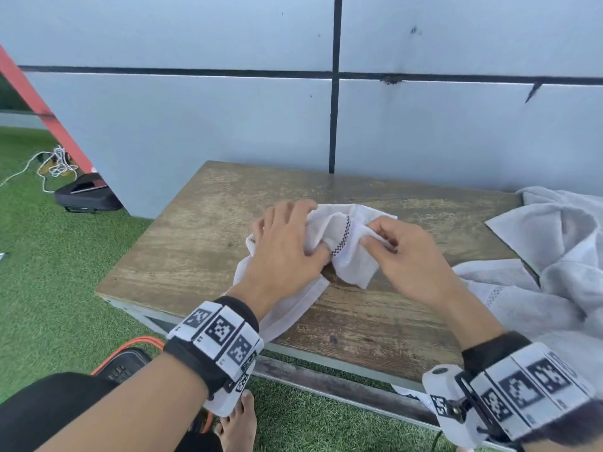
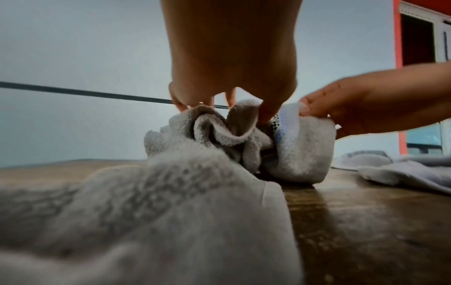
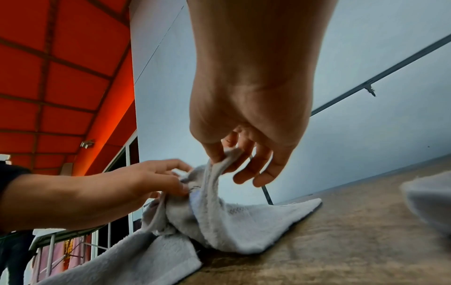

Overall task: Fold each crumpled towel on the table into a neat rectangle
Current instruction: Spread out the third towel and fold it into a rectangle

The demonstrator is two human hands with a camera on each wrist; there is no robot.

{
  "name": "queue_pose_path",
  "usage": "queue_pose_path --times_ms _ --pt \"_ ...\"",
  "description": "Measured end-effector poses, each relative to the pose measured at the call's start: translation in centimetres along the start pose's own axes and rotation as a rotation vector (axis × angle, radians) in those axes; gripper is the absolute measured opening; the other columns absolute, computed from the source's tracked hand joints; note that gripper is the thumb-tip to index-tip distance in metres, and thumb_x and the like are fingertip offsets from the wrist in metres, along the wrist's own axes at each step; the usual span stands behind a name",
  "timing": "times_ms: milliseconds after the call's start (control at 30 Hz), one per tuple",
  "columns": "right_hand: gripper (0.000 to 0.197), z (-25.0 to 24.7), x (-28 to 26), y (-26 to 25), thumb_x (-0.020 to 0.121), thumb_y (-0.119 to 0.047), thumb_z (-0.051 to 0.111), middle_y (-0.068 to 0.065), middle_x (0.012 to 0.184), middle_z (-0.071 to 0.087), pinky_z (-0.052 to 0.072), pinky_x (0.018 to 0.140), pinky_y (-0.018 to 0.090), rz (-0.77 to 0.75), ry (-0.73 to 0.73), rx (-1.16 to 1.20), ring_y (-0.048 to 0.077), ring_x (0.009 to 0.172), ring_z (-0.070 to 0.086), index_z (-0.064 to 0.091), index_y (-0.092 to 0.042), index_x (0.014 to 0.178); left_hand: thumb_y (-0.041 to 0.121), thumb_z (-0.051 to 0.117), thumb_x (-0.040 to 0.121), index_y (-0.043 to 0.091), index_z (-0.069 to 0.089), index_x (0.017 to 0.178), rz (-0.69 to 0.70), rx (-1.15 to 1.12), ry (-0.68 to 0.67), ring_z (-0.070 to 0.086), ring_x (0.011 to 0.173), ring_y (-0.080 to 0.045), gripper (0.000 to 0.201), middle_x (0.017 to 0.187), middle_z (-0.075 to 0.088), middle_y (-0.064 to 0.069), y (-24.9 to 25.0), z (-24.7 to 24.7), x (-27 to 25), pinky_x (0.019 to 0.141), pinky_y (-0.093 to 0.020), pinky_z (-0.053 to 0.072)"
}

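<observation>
A small white towel (image 1: pixel 350 261) with a black-and-white checked stripe lies crumpled in the middle of the wooden table (image 1: pixel 195 243). My left hand (image 1: pixel 287 246) grips a bunch of its folds (image 2: pixel 219 131), thumb pressed in beside the stripe. My right hand (image 1: pixel 401 246) pinches an edge of the same towel (image 3: pixel 219 192) between thumb and forefinger, with the other fingers (image 3: pixel 266 173) loose. One end of the towel (image 1: pixel 293 308) trails under my left wrist toward the table's front edge. A larger grey-white towel (image 1: pixel 554 256) lies crumpled on the table's right side.
A pale panelled wall (image 1: pixel 228 125) stands right behind the table. Green artificial turf (image 1: pixel 49 272) surrounds it, with a black case (image 1: pixel 86 197) and white cable (image 1: pixel 55 163) at the left. My bare foot (image 1: pixel 238 422) is below the front edge.
</observation>
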State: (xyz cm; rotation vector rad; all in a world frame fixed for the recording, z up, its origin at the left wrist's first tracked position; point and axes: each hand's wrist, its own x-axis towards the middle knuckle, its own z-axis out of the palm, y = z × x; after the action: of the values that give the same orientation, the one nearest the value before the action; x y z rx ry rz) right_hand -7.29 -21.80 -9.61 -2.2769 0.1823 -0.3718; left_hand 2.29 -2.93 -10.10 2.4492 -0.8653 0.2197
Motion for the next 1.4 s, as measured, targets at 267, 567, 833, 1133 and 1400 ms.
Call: queue_pose_path --times_ms 267,567,833,1133,1400 --pt "0.001 0.3 -0.4 -1.6 0.094 -0.03 0.068 -0.006 0.081 0.067 0.046 0.06 0.025 -0.076 -0.009 0.193 0.014 0.068 0.057 0.069 -0.029 0.095 0.036 0.06 0.095 0.019 0.061 0.085 0.26 -0.146 0.115 0.055 0.098 -0.014 0.019 0.084 0.061 0.01 1.3 0.1 -0.1 0.092 -0.038 0.031" --pt "0.034 0.5 -0.2 -1.4 0.099 -0.019 0.06 -0.012 0.055 0.04 0.031 0.05 0.017 -0.08 0.026 0.159 0.006 0.051 0.036 0.048 -0.024 0.068 0.031 0.069 0.088 0.024 0.064 0.108 0.21 -0.301 0.171 0.056 0.104 -0.013 0.022 0.107 0.06 0.011 2.3 -1.0 -0.2 0.092 -0.044 0.044" --pt "0.033 0.8 -0.1 -0.8 0.096 -0.022 0.065 -0.01 0.055 0.048 0.03 0.047 0.016 -0.103 0.003 0.011 0.008 0.048 0.043 0.051 -0.025 0.067 0.012 0.061 0.097 0.021 0.035 0.071 0.278 -0.256 0.389 0.037 0.07 -0.014 0.038 0.068 0.032 0.02 2.2 -1.5 0.2 0.066 -0.025 0.031" --pt "0.013 0.6 -0.1 -0.9 0.098 -0.027 0.061 -0.013 0.058 0.053 0.031 0.05 0.015 -0.153 0.084 -0.019 0.007 0.053 0.049 0.07 -0.03 0.089 0.032 0.067 0.091 0.026 0.067 0.123 0.33 -0.12 0.133 0.048 0.118 -0.018 0.032 0.127 0.056 0.006 0.5 -1.3 0.1 0.098 -0.035 0.037" --pt "0.025 0.5 -0.1 0.2 0.096 -0.034 0.06 -0.011 0.056 0.053 0.036 0.051 0.03 -0.065 0.066 -0.149 0.008 0.053 0.049 0.05 -0.04 0.074 0.021 0.058 0.096 0.02 0.065 0.091 0.232 -0.144 0.209 0.056 0.075 -0.011 0.009 0.078 0.063 0.013 -0.2 -1.2 1.0 0.083 -0.038 0.04"
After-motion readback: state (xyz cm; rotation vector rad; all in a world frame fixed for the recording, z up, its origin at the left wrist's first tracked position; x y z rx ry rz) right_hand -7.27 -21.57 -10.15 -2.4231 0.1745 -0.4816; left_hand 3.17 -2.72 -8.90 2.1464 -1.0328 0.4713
